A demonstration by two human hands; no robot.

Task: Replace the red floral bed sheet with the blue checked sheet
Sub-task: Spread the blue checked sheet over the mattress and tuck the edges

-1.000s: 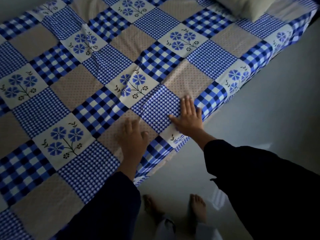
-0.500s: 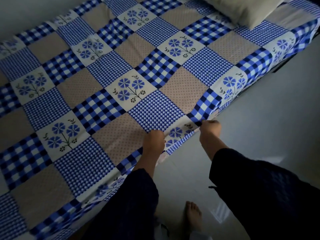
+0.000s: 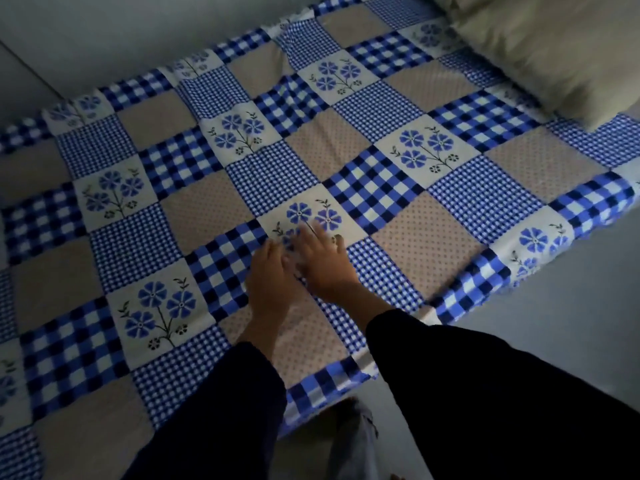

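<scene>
The blue checked sheet (image 3: 485,202), a patchwork of blue gingham, beige dotted squares and blue flower squares, lies spread over the whole bed. My left hand (image 3: 272,278) and my right hand (image 3: 325,263) lie flat on it side by side near the middle of the bed, fingers stretched out and blurred by motion. Both hold nothing. The sheet's near edge hangs over the side of the mattress between my dark sleeves. No red floral sheet is in view.
A pale pillow (image 3: 554,46) lies at the head of the bed, top right. A grey wall (image 3: 104,36) runs along the far side. Grey floor (image 3: 571,306) stretches to the right, with my foot (image 3: 349,417) by the bed's edge.
Half a second ago both hands pinched the sheet's near edge at the side of the bed. They have let go and moved up onto the bed's top, flat on the fabric.
</scene>
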